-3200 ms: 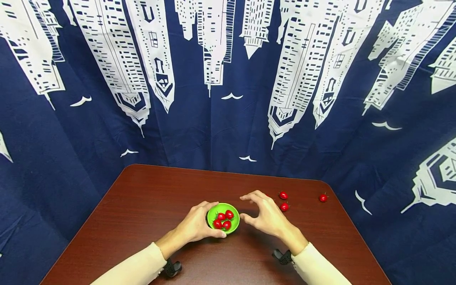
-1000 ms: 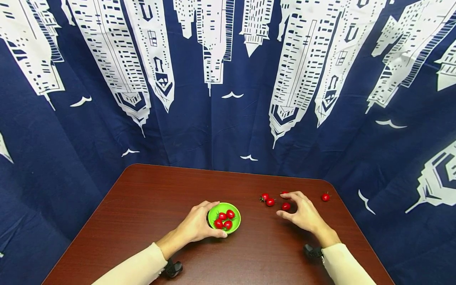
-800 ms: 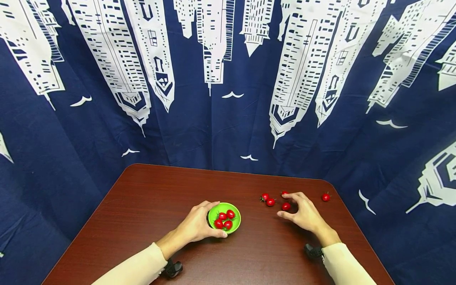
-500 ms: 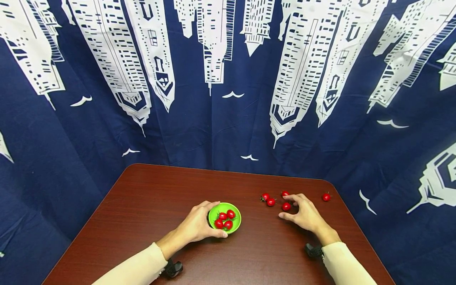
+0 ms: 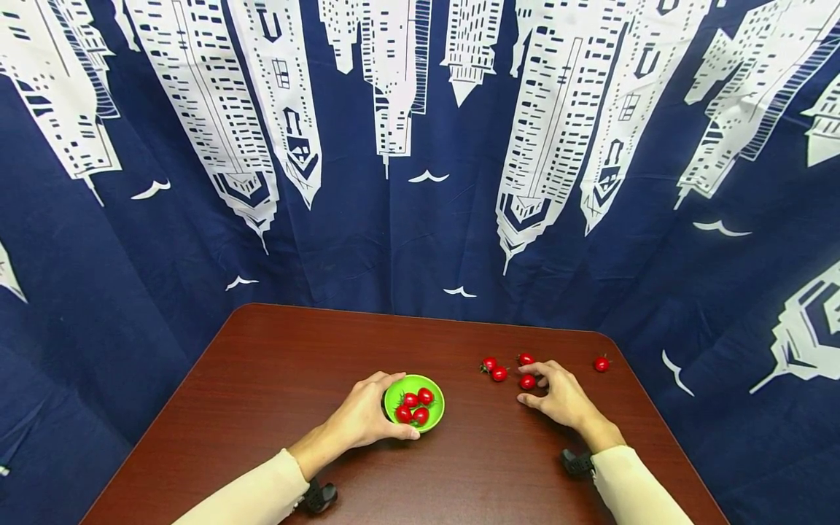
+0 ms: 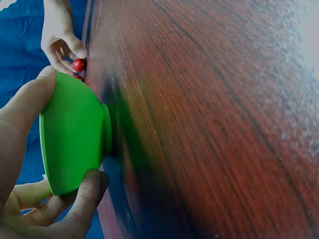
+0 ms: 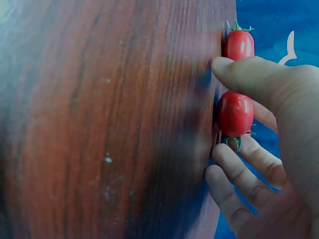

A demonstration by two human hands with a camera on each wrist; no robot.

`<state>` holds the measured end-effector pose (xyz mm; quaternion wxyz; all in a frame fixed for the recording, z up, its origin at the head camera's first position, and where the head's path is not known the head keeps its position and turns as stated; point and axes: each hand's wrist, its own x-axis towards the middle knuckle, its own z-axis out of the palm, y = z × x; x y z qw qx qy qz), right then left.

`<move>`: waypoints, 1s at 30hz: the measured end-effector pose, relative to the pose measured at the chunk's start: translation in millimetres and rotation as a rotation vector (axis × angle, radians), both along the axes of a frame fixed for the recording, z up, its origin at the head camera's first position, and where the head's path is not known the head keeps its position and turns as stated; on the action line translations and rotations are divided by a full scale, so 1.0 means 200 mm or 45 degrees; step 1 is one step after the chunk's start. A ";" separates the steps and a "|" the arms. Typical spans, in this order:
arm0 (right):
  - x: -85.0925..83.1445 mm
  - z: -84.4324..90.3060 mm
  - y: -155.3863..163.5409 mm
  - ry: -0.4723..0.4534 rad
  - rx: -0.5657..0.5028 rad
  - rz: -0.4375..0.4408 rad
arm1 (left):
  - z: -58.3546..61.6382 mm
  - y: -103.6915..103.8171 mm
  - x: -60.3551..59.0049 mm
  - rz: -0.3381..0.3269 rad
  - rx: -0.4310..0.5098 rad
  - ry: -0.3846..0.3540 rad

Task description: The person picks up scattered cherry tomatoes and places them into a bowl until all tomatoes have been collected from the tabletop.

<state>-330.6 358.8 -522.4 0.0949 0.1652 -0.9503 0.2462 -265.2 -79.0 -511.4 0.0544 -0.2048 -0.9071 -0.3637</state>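
Observation:
My left hand grips a small green bowl by its near-left side, thumb on one side and fingers on the other. Several cherry tomatoes lie inside it. The left wrist view shows the bowl's outer wall and its foot at the tabletop. Over on the right, my right hand stands with thumb and fingers spread apart around a cherry tomato. From the right wrist, that tomato appears between the thumb and the fingers, its green stem turned toward them. Another tomato shows beyond the thumb.
Two cherry tomatoes lie close together left of my right hand, the nearer one beside the other. One tomato sits just behind the hand's fingers, another near the table's right edge. A dark blue curtain hangs behind the brown table.
My right hand has moved from beside the bowl to the tomatoes on the right. In the last second it has shifted slightly nearer me, uncovering the tomato behind it. My left hand stays on the bowl.

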 end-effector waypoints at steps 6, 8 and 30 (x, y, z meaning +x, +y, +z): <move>0.00 0.01 0.00 -0.013 -0.031 0.018 | 0.01 0.01 0.00 -0.006 0.013 -0.025; 0.00 0.01 0.00 -0.016 -0.043 0.020 | 0.01 0.01 0.00 -0.006 0.017 -0.031; 0.01 0.02 -0.02 -0.035 -0.052 -0.012 | 0.00 0.00 0.00 0.004 -0.004 0.001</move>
